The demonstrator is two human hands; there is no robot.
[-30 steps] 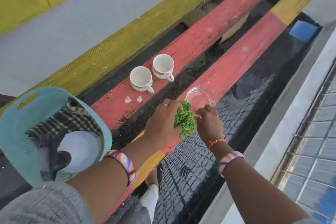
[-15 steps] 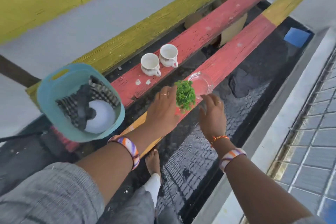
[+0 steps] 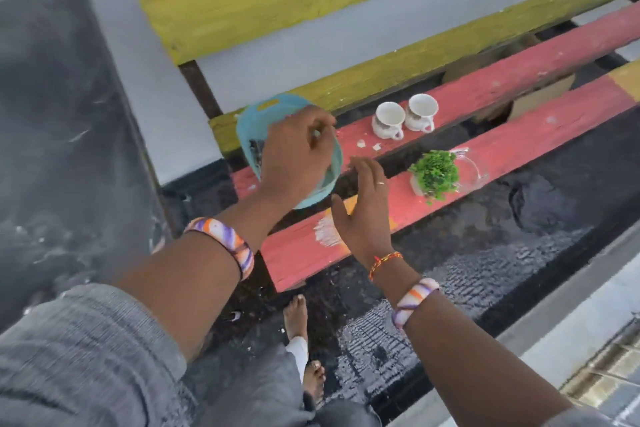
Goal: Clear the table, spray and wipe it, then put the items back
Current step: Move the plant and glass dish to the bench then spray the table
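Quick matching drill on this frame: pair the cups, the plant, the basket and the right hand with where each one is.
1 cups
2 plant
3 basket
4 right hand

a under the left hand
b open, over the near red plank
c far red plank
d beside the glass dish

Pairs: 1-c, 2-d, 3-a, 4-b

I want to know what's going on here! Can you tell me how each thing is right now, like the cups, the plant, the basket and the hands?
Two white cups: upright, side by side on the red plank.
Green plant: standing on the nearer red plank, nobody touching it.
Glass dish: beside the plant, looks empty.
Blue basket: upright, holding things.
Left hand: reaching over the basket, grip unclear.
Right hand: open, holding nothing.
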